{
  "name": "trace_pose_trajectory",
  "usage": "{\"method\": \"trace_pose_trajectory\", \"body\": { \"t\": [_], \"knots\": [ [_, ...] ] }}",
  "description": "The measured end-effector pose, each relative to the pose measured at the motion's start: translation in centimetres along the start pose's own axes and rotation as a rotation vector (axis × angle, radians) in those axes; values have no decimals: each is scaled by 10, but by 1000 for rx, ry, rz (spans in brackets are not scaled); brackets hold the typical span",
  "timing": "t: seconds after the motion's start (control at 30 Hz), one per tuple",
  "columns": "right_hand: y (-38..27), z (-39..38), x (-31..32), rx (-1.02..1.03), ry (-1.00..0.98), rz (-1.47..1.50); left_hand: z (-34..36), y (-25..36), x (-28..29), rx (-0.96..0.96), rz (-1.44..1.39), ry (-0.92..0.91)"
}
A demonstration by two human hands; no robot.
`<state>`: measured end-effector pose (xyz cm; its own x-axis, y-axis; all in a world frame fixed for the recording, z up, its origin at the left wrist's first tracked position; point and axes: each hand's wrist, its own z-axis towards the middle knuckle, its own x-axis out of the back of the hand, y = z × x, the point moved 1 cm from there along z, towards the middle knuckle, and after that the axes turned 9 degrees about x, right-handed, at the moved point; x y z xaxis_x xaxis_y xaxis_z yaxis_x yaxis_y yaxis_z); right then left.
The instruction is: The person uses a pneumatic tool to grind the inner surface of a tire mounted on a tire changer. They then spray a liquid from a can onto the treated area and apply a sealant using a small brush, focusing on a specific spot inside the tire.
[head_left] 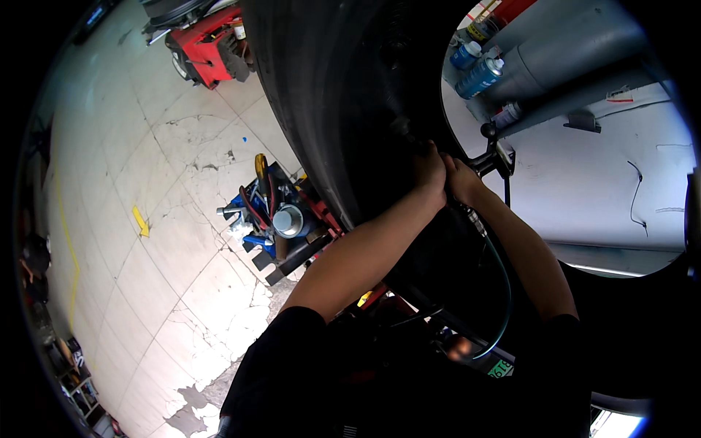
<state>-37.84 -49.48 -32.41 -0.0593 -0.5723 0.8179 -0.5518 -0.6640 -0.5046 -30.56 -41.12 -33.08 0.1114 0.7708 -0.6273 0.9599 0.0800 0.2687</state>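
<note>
A large black tyre (pixel 307 95) fills the middle of the view. My left hand (pixel 431 174) is closed at its dark inner surface, around something I cannot make out. Right beside it, touching, my right hand (pixel 462 180) is closed on a dark air tool (pixel 469 212), mostly hidden, with a metal fitting and a teal hose (pixel 505 277) curving down from it. A black metal arm with a knob (pixel 498 157) stands just right of my hands.
Left of the tyre, a tool tray (pixel 269 261) holds pliers and a grey cylinder. A red machine (pixel 201 51) stands on the tiled floor (pixel 124 292). Through the round opening at right show spray cans (pixel 478 78), grey pipework (pixel 562 55) and a white surface (pixel 584 190).
</note>
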Motion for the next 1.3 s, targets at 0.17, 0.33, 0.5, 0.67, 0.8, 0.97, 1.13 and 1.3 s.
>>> {"method": "trace_pose_trajectory", "body": {
  "t": [0.17, 0.33, 0.5, 0.67, 0.8, 0.97, 1.13, 1.3],
  "knots": [
    [51, -7, -12, 413, 118, -398, 15, -23, 0, -33, 46, 97],
    [-13, 2, -3, 131, -65, -111, -19, 15, 7, 55, -113, -28],
    [-12, -8, -4, 27, -80, -14, 10, -18, 10, -76, 36, 115],
    [-12, 4, -5, 160, 34, -82, -7, 10, 9, -20, -38, 2],
    [-12, 1, -5, 81, -41, -53, 5, -5, 10, -104, -19, 120],
    [-22, 8, -6, 63, -34, 45, -10, 10, 9, -106, -79, 60],
    [-12, 12, -10, 44, 24, 11, -19, 20, 4, -59, -53, 29],
    [-11, -5, -7, 29, -96, 80, 0, -8, 10, -88, -52, 102]
  ]
}}
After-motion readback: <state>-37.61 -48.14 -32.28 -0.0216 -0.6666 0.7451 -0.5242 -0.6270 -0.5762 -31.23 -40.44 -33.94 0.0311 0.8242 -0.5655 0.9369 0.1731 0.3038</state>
